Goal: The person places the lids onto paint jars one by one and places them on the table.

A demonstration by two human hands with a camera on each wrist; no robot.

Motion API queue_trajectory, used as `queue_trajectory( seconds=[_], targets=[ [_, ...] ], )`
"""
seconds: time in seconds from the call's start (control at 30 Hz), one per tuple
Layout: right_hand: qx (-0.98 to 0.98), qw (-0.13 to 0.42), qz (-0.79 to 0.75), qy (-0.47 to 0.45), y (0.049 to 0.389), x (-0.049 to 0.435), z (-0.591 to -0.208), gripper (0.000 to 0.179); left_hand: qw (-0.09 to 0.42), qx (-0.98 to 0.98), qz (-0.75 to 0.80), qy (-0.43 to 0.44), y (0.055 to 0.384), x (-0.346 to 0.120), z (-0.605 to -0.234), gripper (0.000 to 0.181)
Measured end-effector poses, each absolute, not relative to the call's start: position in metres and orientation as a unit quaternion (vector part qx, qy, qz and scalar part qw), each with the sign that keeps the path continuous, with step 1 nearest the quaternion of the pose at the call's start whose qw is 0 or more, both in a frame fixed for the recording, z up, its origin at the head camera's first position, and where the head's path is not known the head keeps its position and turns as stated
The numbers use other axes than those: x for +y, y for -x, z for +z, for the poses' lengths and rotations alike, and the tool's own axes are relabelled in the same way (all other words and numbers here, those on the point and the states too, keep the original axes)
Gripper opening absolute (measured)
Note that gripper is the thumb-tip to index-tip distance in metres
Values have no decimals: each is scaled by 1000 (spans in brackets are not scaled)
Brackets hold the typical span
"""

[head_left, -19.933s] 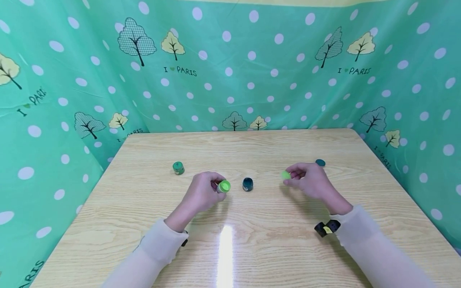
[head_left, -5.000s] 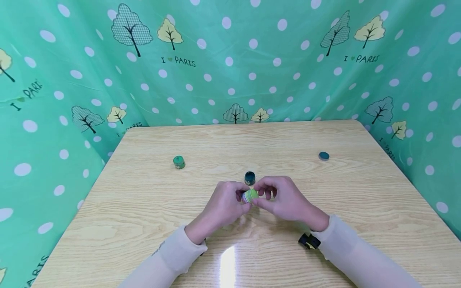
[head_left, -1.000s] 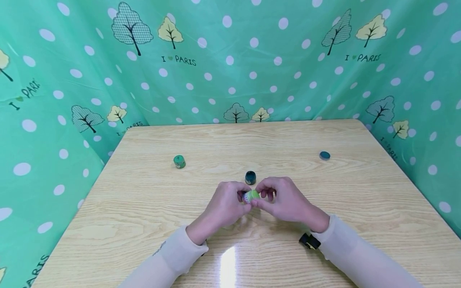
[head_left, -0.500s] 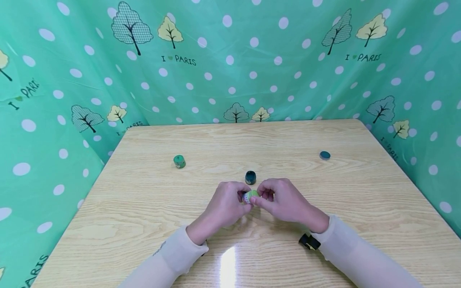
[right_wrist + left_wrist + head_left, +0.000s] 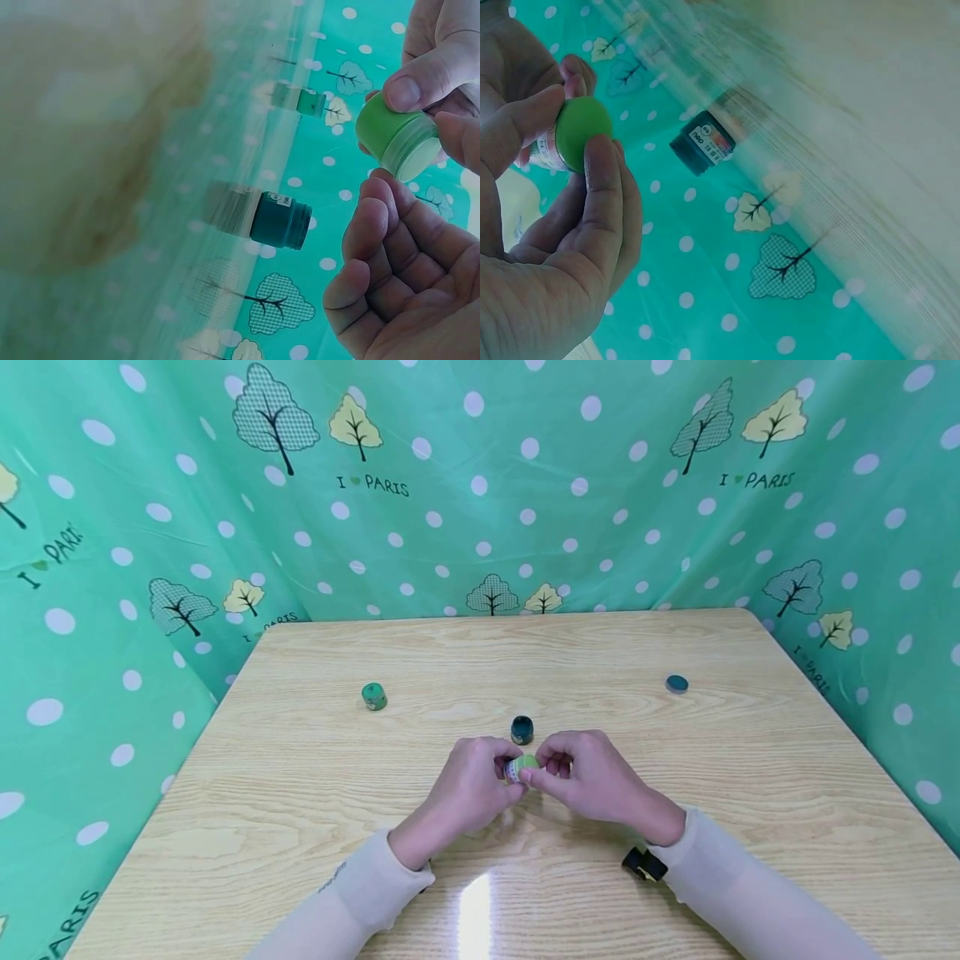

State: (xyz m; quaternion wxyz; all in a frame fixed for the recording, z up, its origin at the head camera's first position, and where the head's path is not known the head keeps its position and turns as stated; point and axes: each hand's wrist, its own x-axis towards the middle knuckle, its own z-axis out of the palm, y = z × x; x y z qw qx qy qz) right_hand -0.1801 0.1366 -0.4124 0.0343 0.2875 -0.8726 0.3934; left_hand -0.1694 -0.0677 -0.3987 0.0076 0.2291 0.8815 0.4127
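Table glossy wood-grain; lime jar smooth plastic; backdrop cloth.

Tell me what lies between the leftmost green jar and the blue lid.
In the head view, bare tabletop lies straight between the green jar and blue lid; the open dark jar stands nearer the camera.

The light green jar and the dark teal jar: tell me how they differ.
The light green jar is held between the left hand and the right hand; the dark teal jar stands on the table. The light green jar is tilted; the dark teal jar is upright. Both are small round jars with printed labels.
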Motion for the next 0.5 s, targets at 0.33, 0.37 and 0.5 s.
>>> queue_trajectory(
  seconds=[0.33,0.37,0.5],
  targets=[
    [-874,38,402,-271,181,138,-411,21,5,880,415,-231,170,-69,-397,17],
    [-875,40,402,-267,181,138,-410,22,4,880,414,-232,170,-69,-397,18],
    [-878,46,406,-250,181,139,-407,20,-3,882,411,-231,170,-71,-396,19]
  ],
)
